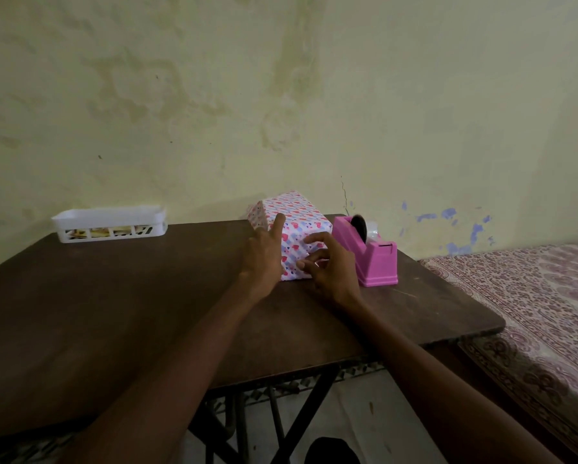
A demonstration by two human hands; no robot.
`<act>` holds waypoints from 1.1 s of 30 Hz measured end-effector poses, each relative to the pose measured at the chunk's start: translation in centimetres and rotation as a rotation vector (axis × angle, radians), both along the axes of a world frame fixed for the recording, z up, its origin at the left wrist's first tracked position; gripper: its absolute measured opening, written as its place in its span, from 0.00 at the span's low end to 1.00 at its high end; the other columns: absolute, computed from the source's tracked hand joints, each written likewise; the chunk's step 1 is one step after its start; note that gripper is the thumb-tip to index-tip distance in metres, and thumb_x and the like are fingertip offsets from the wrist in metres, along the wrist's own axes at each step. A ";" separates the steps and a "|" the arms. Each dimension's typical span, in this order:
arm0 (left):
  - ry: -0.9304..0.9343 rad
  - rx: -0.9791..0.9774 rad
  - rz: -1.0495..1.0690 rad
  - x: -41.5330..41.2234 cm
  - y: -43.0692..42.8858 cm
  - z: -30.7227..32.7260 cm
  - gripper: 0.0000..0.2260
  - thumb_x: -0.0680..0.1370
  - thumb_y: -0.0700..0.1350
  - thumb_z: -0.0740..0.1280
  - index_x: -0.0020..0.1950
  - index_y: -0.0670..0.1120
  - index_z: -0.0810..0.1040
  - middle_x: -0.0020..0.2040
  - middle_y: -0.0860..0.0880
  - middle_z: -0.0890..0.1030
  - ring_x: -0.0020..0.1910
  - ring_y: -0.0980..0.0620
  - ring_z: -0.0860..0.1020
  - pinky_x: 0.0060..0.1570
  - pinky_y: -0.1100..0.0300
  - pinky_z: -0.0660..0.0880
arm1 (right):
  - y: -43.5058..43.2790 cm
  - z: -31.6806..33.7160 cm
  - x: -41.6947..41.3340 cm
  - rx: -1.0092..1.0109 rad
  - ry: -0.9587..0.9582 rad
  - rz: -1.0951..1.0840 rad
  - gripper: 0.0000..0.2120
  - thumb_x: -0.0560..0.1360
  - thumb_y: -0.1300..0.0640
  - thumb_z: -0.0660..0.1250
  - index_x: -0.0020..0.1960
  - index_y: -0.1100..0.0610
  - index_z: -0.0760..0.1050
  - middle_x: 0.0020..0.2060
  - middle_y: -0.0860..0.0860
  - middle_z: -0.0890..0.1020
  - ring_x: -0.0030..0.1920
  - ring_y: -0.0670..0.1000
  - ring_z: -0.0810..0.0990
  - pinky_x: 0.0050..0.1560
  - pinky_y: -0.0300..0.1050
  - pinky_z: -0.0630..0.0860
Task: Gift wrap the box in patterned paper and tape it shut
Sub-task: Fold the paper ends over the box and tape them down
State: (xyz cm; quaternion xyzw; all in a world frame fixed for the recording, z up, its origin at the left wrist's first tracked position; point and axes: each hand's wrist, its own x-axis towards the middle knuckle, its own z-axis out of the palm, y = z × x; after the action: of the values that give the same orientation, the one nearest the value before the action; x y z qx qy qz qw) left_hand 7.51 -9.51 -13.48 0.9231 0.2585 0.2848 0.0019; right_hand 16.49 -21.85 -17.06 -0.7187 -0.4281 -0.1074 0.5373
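A box (pixel 297 216) covered in white paper with pink, red and blue hearts stands at the far right of the dark wooden table (pixel 130 296). My left hand (pixel 264 252) rests against the box's near left side, index finger stretched up along it. My right hand (pixel 331 266) is at the box's near end face, fingers curled and pinching at the paper there; whether a piece of tape is between the fingertips I cannot tell. A pink tape dispenser (pixel 368 256) with a roll in it stands just right of the box.
A white slotted plastic basket (pixel 110 224) with some items inside sits at the table's far left by the stained wall. A bed with a patterned cover (pixel 532 296) lies to the right of the table. Metal table legs (pixel 314 406) cross below.
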 end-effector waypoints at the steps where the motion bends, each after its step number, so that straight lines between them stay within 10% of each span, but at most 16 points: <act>1: 0.003 -0.006 -0.002 0.0 0.0 0.0 0.44 0.73 0.48 0.74 0.78 0.51 0.47 0.70 0.40 0.68 0.65 0.43 0.73 0.56 0.56 0.75 | 0.0 0.0 0.0 0.016 0.022 -0.008 0.16 0.72 0.57 0.76 0.55 0.48 0.74 0.51 0.44 0.82 0.45 0.43 0.83 0.45 0.41 0.83; 8: 0.012 -0.015 -0.008 0.0 0.1 0.0 0.45 0.73 0.49 0.74 0.78 0.51 0.45 0.70 0.39 0.67 0.66 0.43 0.72 0.57 0.55 0.75 | 0.0 0.1 0.5 0.056 0.099 -0.029 0.14 0.72 0.58 0.75 0.50 0.51 0.70 0.43 0.48 0.82 0.43 0.45 0.84 0.35 0.38 0.81; 33: 0.035 -0.035 -0.039 -0.3 -0.3 0.6 0.43 0.74 0.46 0.73 0.78 0.51 0.47 0.71 0.39 0.66 0.68 0.42 0.70 0.59 0.54 0.74 | 1.9 0.4 0.6 -0.078 0.017 -0.306 0.27 0.69 0.38 0.73 0.59 0.52 0.69 0.48 0.50 0.84 0.46 0.50 0.84 0.49 0.53 0.82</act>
State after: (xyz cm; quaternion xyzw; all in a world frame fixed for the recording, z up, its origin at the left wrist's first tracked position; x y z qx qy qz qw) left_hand 7.21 -9.79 -12.85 0.9325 0.2456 0.2641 0.0190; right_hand 17.09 -19.92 -16.71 -0.7968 -0.3128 -0.1652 0.4899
